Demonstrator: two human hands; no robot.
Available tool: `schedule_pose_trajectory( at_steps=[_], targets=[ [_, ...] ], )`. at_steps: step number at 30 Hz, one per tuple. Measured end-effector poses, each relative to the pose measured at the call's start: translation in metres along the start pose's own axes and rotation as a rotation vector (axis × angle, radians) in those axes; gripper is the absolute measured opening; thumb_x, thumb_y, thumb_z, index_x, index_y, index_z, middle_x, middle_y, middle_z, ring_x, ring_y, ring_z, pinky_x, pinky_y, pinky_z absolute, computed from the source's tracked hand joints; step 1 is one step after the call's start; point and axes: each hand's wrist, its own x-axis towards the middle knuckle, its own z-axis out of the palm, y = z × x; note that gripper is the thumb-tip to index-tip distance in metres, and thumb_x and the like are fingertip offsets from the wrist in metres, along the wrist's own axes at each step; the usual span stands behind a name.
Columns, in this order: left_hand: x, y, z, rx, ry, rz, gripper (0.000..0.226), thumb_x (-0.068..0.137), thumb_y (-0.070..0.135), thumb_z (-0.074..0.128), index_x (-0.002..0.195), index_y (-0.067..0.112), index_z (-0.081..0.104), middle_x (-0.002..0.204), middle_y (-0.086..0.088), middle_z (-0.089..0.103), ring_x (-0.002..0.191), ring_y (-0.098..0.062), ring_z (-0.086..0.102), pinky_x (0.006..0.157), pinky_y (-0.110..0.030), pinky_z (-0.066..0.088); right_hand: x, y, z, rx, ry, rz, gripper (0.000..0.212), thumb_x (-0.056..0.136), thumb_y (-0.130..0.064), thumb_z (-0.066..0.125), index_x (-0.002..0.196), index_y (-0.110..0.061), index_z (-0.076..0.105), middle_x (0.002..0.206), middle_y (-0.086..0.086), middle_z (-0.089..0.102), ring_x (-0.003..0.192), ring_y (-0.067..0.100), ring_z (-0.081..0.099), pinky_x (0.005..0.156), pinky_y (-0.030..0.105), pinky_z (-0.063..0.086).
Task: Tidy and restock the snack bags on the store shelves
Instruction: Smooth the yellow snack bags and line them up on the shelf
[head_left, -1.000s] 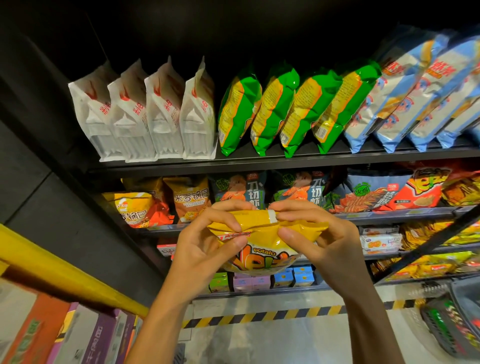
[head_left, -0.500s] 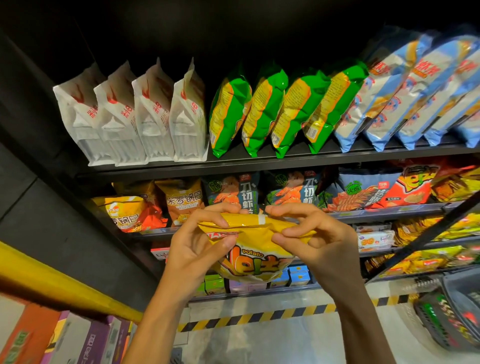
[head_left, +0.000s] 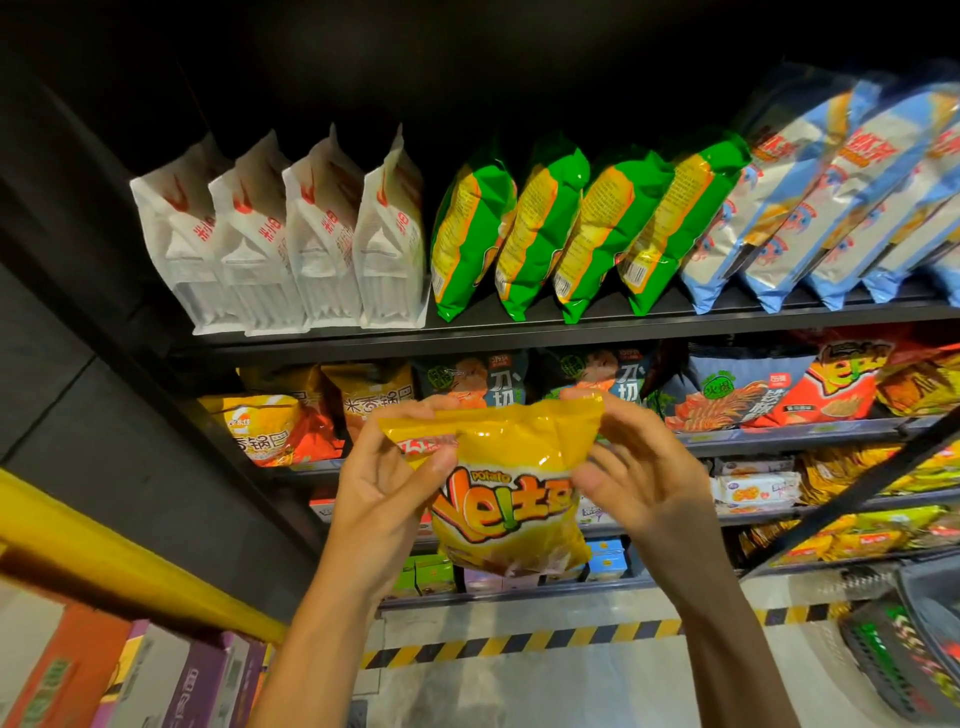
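At the far left, a yellow painted rail is slanting down across the view, and flat cardboard boxes in orange and purple are lying beneath it. On the black metal top shelf, four white gusseted pouches with red print are standing upright in a row at the left end. Just beside them, four glossy green and yellow snack bags are leaning to the right, each touching the next.

In the middle of the view, the left hand is pinching the upper left corner of a shiny yellow potato snack bag with orange lettering, thumb on the front and fingers curled behind the top seam. The bag is hanging upright in the air in front of the second shelf, touching no shelf. The right hand is gripping the bag's upper right edge, fingers wrapped over the top corner; its thumb seems to be pressing the front, though blur is making that hard to confirm.

Behind the hands, orange and dark teal snack bags are standing along the second shelf. Further right, pale blue and silver snack bags are leaning steeply on the top shelf. At the lower right, a dark plastic shopping basket is sitting on the floor near a yellow and black hazard stripe.
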Motion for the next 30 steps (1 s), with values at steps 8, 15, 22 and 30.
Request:
schedule_pose_trajectory(
  at_steps=[8,15,22,30],
  targets=[
    [0.005,0.004,0.012,0.123,0.005,-0.027,0.078,0.076,0.055,0.084,0.143,0.026,0.056,0.144,0.0,0.061,0.135,-0.021,0.058,0.103,-0.033,0.053,0.006,0.018,0.01,0.048,0.114,0.259,0.052,0.083,-0.036,0.073,0.131,-0.032,0.053,0.117,-0.031,0.07,0.115,-0.007,0.064,0.094,0.015,0.053],
    [-0.002,0.006,0.011,0.316,-0.293,-0.098,0.094,0.085,0.077,0.053,0.145,0.005,0.051,0.151,-0.014,0.052,0.151,-0.026,0.037,0.115,-0.043,0.041,0.016,0.031,0.017,0.529,0.36,0.593,0.079,0.081,-0.045,0.061,0.151,-0.012,0.048,0.147,0.015,0.058,0.135,0.033,0.056,0.116,0.056,0.041],
    [-0.016,-0.008,0.013,0.275,-0.303,-0.107,0.075,0.096,0.069,0.046,0.152,0.019,0.049,0.162,0.001,0.042,0.154,-0.019,0.03,0.122,-0.048,0.023,0.011,0.036,0.012,0.576,0.377,0.598,0.06,0.085,-0.039,0.055,0.141,-0.017,0.055,0.131,0.009,0.071,0.123,0.029,0.067,0.105,0.05,0.053],
    [-0.017,-0.006,0.007,0.385,-0.314,-0.092,0.064,0.09,0.069,0.057,0.147,0.039,0.053,0.157,0.012,0.046,0.149,-0.012,0.038,0.119,-0.046,0.035,0.005,0.027,0.015,0.445,0.409,0.523,0.119,0.064,-0.068,0.088,0.159,-0.019,0.036,0.149,0.008,0.058,0.136,0.027,0.057,0.116,0.058,0.042]
  ],
)
